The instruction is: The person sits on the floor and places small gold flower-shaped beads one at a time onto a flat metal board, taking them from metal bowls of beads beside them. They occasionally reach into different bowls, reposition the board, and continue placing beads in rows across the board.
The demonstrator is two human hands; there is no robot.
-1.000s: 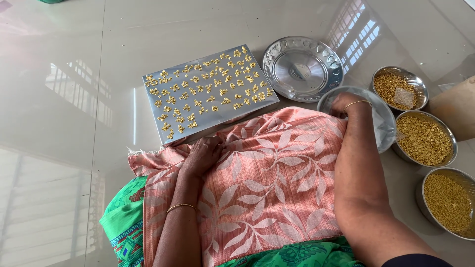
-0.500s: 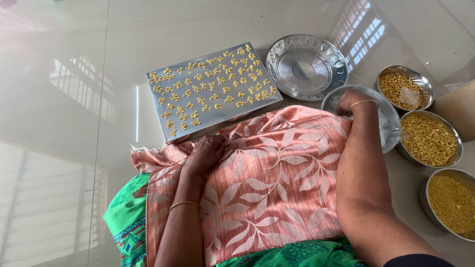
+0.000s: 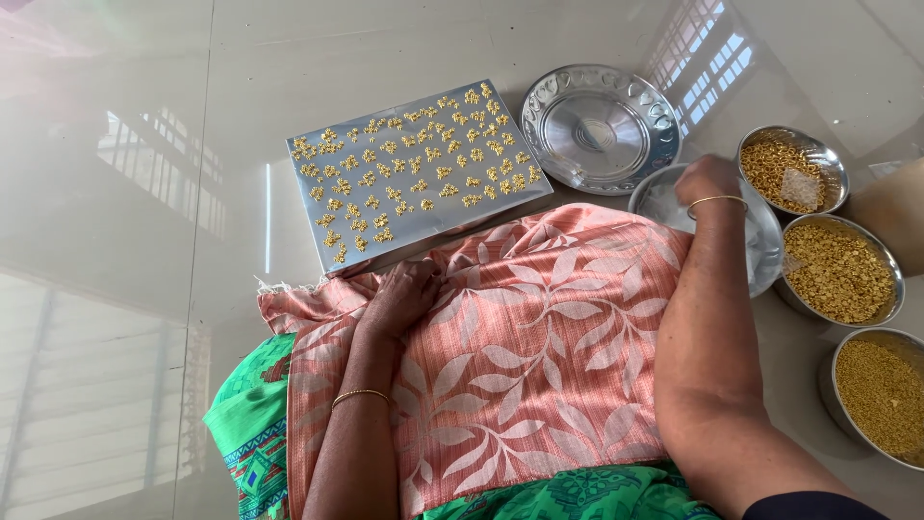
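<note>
A silver rectangular tray (image 3: pixel 327 246) lies on the floor ahead of my lap, dotted with several small yellow clusters (image 3: pixel 409 164). My left hand (image 3: pixel 402 295) rests curled on the pink leaf-patterned cloth (image 3: pixel 539 347) over my lap, just below the tray's near edge, holding nothing I can see. My right hand (image 3: pixel 705 180) reaches into a steel bowl (image 3: pixel 765 255) holding something white at my right; its fingers are hidden, so whether it grips anything is unclear. Both wrists wear gold bangles.
A round embossed steel plate (image 3: pixel 602 128) lies beyond the bowl. Three steel bowls of yellow grains stand along the right edge: the far bowl (image 3: pixel 794 171), the middle bowl (image 3: pixel 839 270), the near bowl (image 3: pixel 881 395). The floor is glossy tile.
My right hand has moved further out from the lap and over the steel bowl. The left hand stays on the cloth. The view has shifted slightly.
</note>
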